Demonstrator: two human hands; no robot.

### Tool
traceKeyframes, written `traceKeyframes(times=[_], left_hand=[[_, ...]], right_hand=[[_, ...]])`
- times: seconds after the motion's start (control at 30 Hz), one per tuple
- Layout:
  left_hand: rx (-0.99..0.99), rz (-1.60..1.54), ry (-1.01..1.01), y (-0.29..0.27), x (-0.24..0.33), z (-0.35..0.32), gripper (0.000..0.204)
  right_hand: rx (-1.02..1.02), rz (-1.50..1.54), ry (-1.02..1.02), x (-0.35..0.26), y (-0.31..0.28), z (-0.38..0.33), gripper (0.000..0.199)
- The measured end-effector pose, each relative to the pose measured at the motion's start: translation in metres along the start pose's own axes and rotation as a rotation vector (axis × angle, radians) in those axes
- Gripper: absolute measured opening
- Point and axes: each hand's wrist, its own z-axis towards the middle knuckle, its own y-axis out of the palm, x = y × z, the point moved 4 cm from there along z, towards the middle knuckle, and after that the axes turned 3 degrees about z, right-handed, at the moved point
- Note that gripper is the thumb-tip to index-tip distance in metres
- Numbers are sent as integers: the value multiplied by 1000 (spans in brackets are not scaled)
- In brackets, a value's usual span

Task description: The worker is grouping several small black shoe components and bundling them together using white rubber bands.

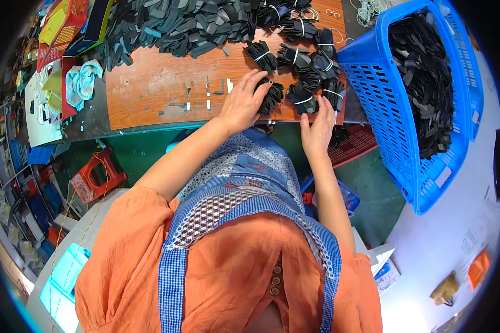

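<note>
My left hand (243, 104) is over the wooden tabletop near its front edge. Its fingers curve around the left side of a bundle of thin black strips (272, 99), partly covering it. My right hand (319, 131) is at the table edge, fingers stretched upward and thumb apart, holding nothing. Its fingertips reach the lower bundles, one black bundle (301, 99) tied with a white band and another bundle (334, 93) beside it. Several more banded bundles (294, 57) lie close together just beyond both hands.
Loose dark strips (178, 25) are heaped along the back of the table (144, 89). At right, a tilted blue plastic basket (372, 83) holds more black strips. White bands (366, 11) lie at the back. A light-blue cloth (82, 83) and red basket (66, 33) are at left; a red stool (98, 176) stands below.
</note>
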Motion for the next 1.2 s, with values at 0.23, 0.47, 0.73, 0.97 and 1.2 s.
traceKeyframes(times=[0.23,0.47,0.73,0.97,1.2], left_hand=[[-143,-12,-126,4,5,-21,109],[-154,188,-77,2,13,-15,93],[-32,185,-116,-11,-14,-35,59],[-60,125,-196,-18,-46,-39,43],[-81,77,-238,-22,-52,-29,60]], right_hand=[[-210,424,359,-22,43,-32,67],[-383,290,126,-38,26,-14,58],[-80,246,-303,-115,53,87,54],[-312,79,-265,-104,86,99,62],[-149,63,-144,-91,25,80,60]])
